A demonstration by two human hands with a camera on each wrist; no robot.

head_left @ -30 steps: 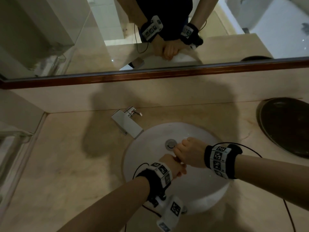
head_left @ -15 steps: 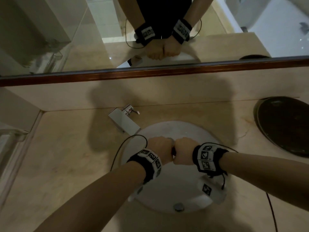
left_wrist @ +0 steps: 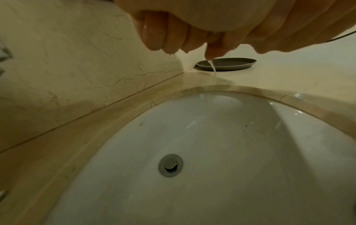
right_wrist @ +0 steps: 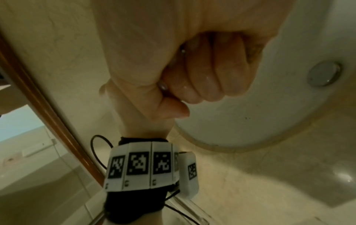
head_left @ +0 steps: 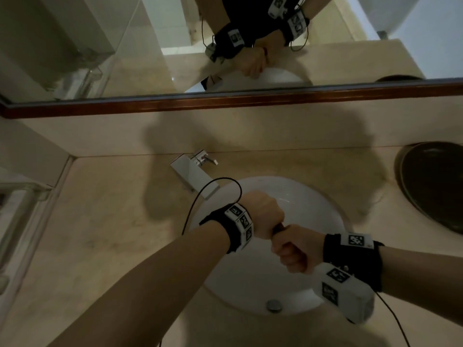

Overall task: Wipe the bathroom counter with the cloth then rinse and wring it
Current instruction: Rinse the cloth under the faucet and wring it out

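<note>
Beige marble counter (head_left: 105, 221) runs under a wood-framed mirror (head_left: 225, 101) and surrounds an oval white undermount sink (head_left: 313, 204), with a square chrome faucet (head_left: 193, 176) at the basin's back left edge and a dark round tray (head_left: 436, 186) on the counter to the right. Both hands are held over the basin, fists close together. The left hand (head_left: 264, 214) is clenched, knuckles up, and the right hand (head_left: 293, 249) is clenched just beside and nearer the person; between the two fists a short dark twisted piece of the cloth (head_left: 277, 227) shows, gripped at either end by each hand, the rest hidden inside the fingers. From the left wrist view, the curled fingers (left_wrist: 154, 35) are wet and a thin stream of water (left_wrist: 213, 68) falls from them into the sink, above the open pop-up drain (left_wrist: 170, 165); small dark specks dot the white bowl. A small maker's mark (left_wrist: 142, 124) is printed on the basin wall near the rim, too small to read. The right wrist view shows the fingers (right_wrist: 202, 73) tightly closed with a sliver of brownish cloth at the edge of the fist, and the chrome overflow cap (right_wrist: 324, 73) beyond. Each wrist wears a black band carrying white square-patterned tracking markers (right_wrist: 138, 165), with thin black cables trailing off.
</note>
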